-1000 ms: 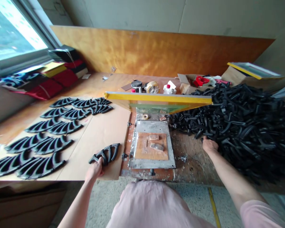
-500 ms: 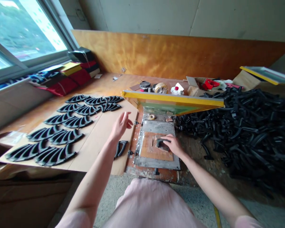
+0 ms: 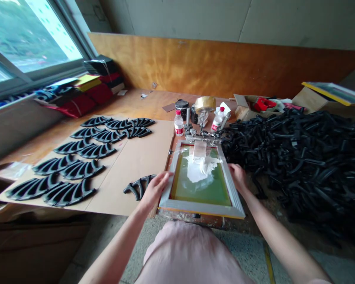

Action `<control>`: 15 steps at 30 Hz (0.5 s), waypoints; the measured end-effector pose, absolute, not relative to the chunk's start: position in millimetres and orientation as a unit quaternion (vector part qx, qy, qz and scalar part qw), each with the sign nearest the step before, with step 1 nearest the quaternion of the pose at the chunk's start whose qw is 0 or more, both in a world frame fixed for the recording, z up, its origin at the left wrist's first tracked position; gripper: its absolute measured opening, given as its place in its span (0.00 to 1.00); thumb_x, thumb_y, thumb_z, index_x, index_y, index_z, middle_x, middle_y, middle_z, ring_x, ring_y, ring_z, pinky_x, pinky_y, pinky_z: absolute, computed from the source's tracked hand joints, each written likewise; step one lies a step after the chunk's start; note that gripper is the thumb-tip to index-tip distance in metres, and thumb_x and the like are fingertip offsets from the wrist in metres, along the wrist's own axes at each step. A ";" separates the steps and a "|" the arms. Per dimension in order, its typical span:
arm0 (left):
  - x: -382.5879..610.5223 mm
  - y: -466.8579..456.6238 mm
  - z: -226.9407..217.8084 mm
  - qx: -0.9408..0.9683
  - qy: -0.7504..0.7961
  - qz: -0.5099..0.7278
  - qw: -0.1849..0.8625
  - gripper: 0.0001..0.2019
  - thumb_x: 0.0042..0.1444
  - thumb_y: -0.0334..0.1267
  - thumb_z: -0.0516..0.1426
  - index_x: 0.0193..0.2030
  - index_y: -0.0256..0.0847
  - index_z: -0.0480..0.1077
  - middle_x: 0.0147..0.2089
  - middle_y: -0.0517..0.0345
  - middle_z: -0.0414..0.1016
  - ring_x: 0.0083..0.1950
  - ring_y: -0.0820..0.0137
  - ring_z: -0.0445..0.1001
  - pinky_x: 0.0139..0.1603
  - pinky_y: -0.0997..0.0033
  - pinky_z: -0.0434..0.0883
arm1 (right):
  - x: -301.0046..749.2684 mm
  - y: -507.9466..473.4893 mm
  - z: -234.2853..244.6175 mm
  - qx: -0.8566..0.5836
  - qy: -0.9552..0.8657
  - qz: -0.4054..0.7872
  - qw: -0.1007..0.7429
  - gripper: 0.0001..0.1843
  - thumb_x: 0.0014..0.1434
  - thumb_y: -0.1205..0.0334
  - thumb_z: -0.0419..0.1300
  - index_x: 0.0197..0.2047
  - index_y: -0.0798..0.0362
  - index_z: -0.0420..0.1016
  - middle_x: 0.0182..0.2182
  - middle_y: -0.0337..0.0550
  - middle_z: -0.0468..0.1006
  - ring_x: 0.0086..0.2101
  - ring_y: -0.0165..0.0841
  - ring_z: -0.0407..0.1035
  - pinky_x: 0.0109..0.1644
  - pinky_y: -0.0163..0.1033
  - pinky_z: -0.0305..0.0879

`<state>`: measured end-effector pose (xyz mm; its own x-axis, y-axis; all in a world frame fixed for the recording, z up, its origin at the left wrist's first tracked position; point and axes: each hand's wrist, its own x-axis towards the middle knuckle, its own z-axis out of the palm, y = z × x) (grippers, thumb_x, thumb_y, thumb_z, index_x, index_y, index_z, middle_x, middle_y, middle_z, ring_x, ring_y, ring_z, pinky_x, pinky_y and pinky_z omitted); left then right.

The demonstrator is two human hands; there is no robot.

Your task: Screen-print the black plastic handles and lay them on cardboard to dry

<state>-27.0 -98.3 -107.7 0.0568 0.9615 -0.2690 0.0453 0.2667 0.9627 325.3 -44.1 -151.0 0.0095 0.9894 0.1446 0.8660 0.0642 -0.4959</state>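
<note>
A screen printing frame [image 3: 236, 197] lies lowered in front of me, with a grey metal border and a green mesh carrying white ink [image 3: 199, 167]. My left hand [image 3: 156, 187] grips its left side, and my right hand [image 3: 239, 176] holds the right side. The right fingertips are partly hidden at the border. A hinge clamp [image 3: 202, 138] carries the frame at its far end. Just left of my left hand, a few black curved plastic handles [image 3: 137, 187] lie on the cardboard sheet [image 3: 112, 193]. The plate beneath the frame is covered.
Rows of black handles [image 3: 73, 167] fan across the cardboard at left. A large heap of black handles [image 3: 307, 157] fills the right side. Behind the frame stand two red-capped bottles [image 3: 179, 124], a tape roll [image 3: 205, 103] and a dark jar [image 3: 182, 108].
The frame has swung down from its raised position over the plate. Both hands have moved to its sides, the right one leaving the black handle on the plate. More handles show beside my left hand.
</note>
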 end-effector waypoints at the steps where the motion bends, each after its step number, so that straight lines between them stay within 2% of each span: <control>1: -27.6 -103.6 -123.7 0.447 0.562 0.381 0.583 0.30 0.54 0.57 0.58 0.58 0.40 0.69 0.33 0.58 0.75 0.30 0.70 0.72 0.29 0.75 0.66 | 326.2 -34.4 -142.3 -0.679 -0.675 0.119 0.263 0.21 0.66 0.60 0.45 0.54 0.52 0.74 0.39 0.48 0.74 0.37 0.37 0.70 0.45 0.44 0.67; 3: -26.8 -107.9 -151.6 0.449 0.569 0.356 0.590 0.37 0.52 0.54 0.60 0.67 0.41 0.59 0.32 0.58 0.75 0.31 0.68 0.73 0.29 0.74 0.67 | 312.5 -14.1 -123.9 -0.643 -0.695 0.086 0.309 0.23 0.63 0.57 0.53 0.59 0.53 0.69 0.47 0.52 0.72 0.41 0.39 0.70 0.48 0.45 0.68; 4: -26.1 -107.7 -162.7 0.454 0.575 0.349 0.585 0.40 0.52 0.53 0.60 0.69 0.41 0.55 0.31 0.59 0.75 0.30 0.68 0.73 0.28 0.74 0.67 | 299.2 -5.0 -115.7 -0.614 -0.721 0.071 0.312 0.27 0.60 0.56 0.58 0.61 0.53 0.65 0.52 0.53 0.70 0.45 0.40 0.69 0.50 0.46 0.67; 6: -25.1 -105.3 -178.3 0.458 0.589 0.343 0.571 0.40 0.52 0.53 0.60 0.70 0.42 0.55 0.30 0.60 0.75 0.29 0.68 0.73 0.27 0.74 0.66 | 267.0 7.7 -104.8 -0.563 -0.781 0.049 0.265 0.34 0.54 0.58 0.65 0.62 0.53 0.63 0.55 0.55 0.67 0.50 0.43 0.66 0.53 0.47 0.66; 7: -25.0 -104.1 -183.1 0.456 0.593 0.342 0.569 0.40 0.52 0.52 0.60 0.69 0.42 0.56 0.30 0.59 0.75 0.29 0.68 0.73 0.28 0.74 0.67 | 251.4 10.1 -103.1 -0.551 -0.802 0.047 0.224 0.32 0.53 0.60 0.67 0.60 0.54 0.65 0.53 0.55 0.69 0.51 0.44 0.65 0.53 0.47 0.65; 10: -26.0 -102.4 -189.9 0.444 0.594 0.344 0.576 0.39 0.51 0.52 0.61 0.68 0.43 0.59 0.32 0.58 0.77 0.30 0.67 0.74 0.30 0.73 0.68 | 222.3 -1.0 -111.6 -0.540 -0.830 0.076 0.113 0.16 0.55 0.64 0.64 0.48 0.53 0.72 0.41 0.48 0.76 0.44 0.41 0.68 0.48 0.44 0.66; 12: -26.8 -103.0 -192.0 0.443 0.592 0.342 0.581 0.38 0.51 0.52 0.61 0.68 0.42 0.59 0.33 0.57 0.78 0.31 0.67 0.75 0.30 0.72 0.68 | 221.9 -20.5 -121.2 -0.515 -0.849 0.087 0.077 0.07 0.58 0.66 0.60 0.42 0.53 0.74 0.37 0.47 0.77 0.41 0.39 0.69 0.45 0.42 0.65; 15: -26.9 -104.3 -195.6 0.440 0.593 0.344 0.580 0.38 0.52 0.52 0.60 0.68 0.41 0.59 0.34 0.56 0.78 0.32 0.67 0.75 0.31 0.73 0.68 | 238.9 -49.0 -124.8 -0.426 -0.899 0.085 0.052 0.11 0.58 0.73 0.55 0.41 0.53 0.75 0.38 0.46 0.77 0.42 0.38 0.69 0.43 0.39 0.63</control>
<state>-26.9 -104.3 -195.6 0.0606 0.9211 -0.3845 0.1229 0.3754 0.9187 238.9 -49.0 -124.8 -0.6326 0.7742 0.0204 0.7567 0.6234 -0.1967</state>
